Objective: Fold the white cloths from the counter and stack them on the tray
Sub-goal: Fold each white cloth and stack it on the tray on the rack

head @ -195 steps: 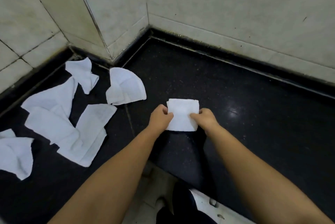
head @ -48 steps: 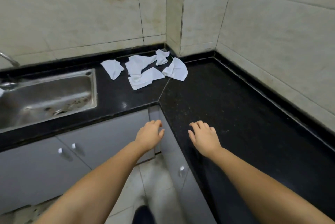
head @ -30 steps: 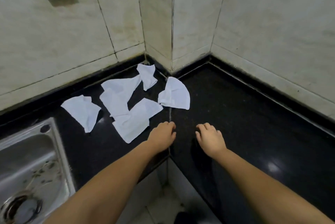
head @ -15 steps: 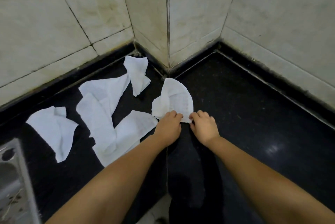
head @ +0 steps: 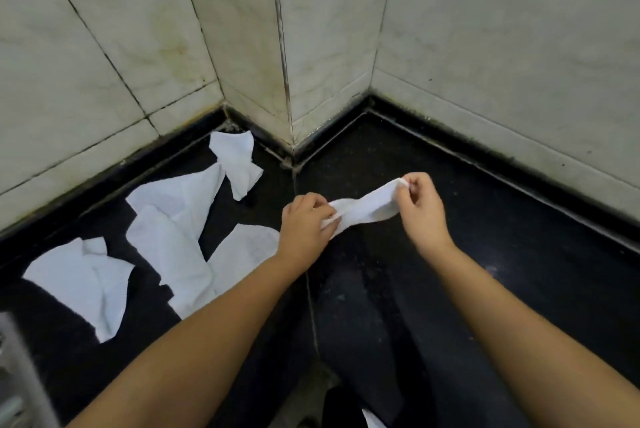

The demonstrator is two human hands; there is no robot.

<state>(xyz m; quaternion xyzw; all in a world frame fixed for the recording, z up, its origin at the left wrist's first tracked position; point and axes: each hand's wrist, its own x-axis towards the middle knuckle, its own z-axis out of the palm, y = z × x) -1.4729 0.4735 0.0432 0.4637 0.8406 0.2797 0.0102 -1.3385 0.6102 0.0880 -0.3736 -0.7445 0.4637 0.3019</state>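
Note:
A white cloth point(head: 367, 207) is stretched in the air between my two hands, just above the black counter point(head: 485, 254). My left hand point(head: 304, 223) pinches its near left end. Its far right end is pinched by my right hand point(head: 420, 209), which is raised slightly higher. Several more loose white cloths lie crumpled on the counter to the left: one point(head: 237, 159) by the wall corner, a larger overlapping heap point(head: 180, 219), and one point(head: 86, 280) at far left. No tray is in view.
Tiled walls point(head: 311, 29) meet in a jutting corner right behind the counter. A steel sink edge point(head: 14, 375) shows at bottom left. A seam runs down the counter between my arms.
Both hands took hold of the rounded cloth that lay by the corner, lifted it off the counter and pulled it out to the right. The other cloths have not moved.

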